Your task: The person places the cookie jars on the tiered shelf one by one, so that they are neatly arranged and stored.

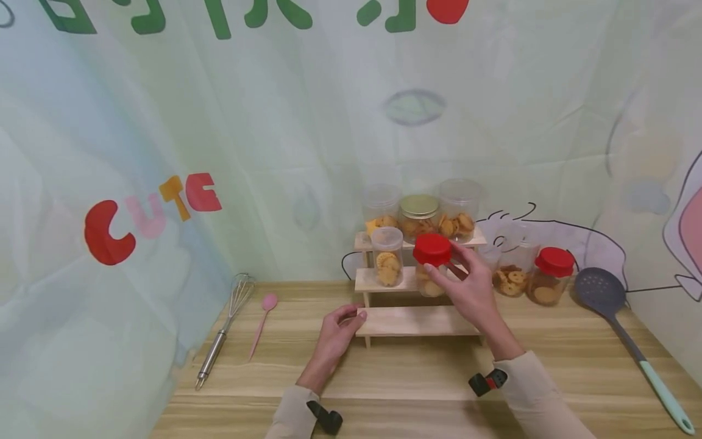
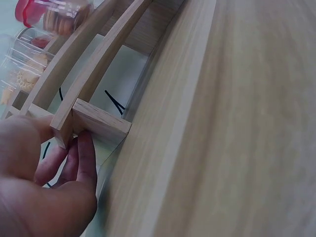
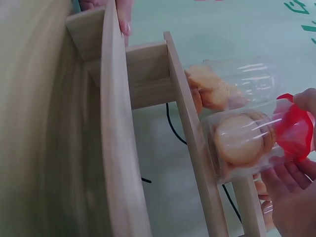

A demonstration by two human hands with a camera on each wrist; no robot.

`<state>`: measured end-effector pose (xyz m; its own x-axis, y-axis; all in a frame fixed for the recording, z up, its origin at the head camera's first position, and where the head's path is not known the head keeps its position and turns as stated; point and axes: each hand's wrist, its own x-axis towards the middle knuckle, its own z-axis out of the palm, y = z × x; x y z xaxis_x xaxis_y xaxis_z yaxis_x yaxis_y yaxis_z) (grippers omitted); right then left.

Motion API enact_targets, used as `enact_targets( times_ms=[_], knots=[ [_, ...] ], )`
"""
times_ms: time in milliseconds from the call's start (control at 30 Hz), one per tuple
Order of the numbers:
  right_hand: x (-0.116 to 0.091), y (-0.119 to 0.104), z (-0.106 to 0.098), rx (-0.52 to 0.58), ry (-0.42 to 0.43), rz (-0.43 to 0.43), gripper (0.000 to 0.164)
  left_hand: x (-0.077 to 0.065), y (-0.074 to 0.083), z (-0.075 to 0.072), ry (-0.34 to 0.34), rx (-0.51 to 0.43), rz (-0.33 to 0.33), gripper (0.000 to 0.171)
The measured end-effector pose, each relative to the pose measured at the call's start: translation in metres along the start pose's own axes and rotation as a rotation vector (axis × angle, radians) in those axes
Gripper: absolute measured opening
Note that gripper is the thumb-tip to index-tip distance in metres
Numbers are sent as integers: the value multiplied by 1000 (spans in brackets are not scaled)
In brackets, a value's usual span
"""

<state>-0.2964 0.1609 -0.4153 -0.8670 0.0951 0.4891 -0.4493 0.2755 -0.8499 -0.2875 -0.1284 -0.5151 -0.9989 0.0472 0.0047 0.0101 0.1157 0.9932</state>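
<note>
My right hand [image 1: 473, 286] grips a clear jar of round cookies [image 3: 242, 140] by its red lid [image 1: 432, 249]. The jar stands at the middle step of a three-tier wooden rack [image 1: 419, 321]; whether its base rests on the step I cannot tell. My left hand [image 1: 336, 338] pinches the left end of the rack's lowest step between thumb and fingers, seen close in the left wrist view. Left of the held jar is a clear-lidded jar of cookies [image 1: 388, 259]. On the top step stand a gold-lidded jar [image 1: 418, 216] and two clear jars, all holding cookies.
To the rack's right are a clear jar of ring-shaped cookies [image 1: 512, 277] and another red-lidded jar [image 1: 550, 277]. A slotted skimmer [image 1: 620, 317] lies at far right. A whisk [image 1: 225, 332] and pink spoon [image 1: 263, 323] lie left. A printed curtain [image 1: 307, 146] hangs behind.
</note>
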Motion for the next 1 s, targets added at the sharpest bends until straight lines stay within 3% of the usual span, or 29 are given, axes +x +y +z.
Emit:
enact_targets(
  times_ms=[200, 433, 700, 1000],
  knots=[
    [14, 0, 11, -12, -40, 42, 75, -3, 6, 0, 1, -10, -4, 46],
    [21, -1, 18, -37, -52, 63, 79, -15, 27, 0, -14, -13, -4, 43],
    [24, -2, 21, -38, -40, 91, 80, -5, 7, 1, -6, -2, -3, 48],
    [22, -3, 20, -74, -48, 96, 83, -3, 3, 1, 7, -8, 9, 48]
  ],
)
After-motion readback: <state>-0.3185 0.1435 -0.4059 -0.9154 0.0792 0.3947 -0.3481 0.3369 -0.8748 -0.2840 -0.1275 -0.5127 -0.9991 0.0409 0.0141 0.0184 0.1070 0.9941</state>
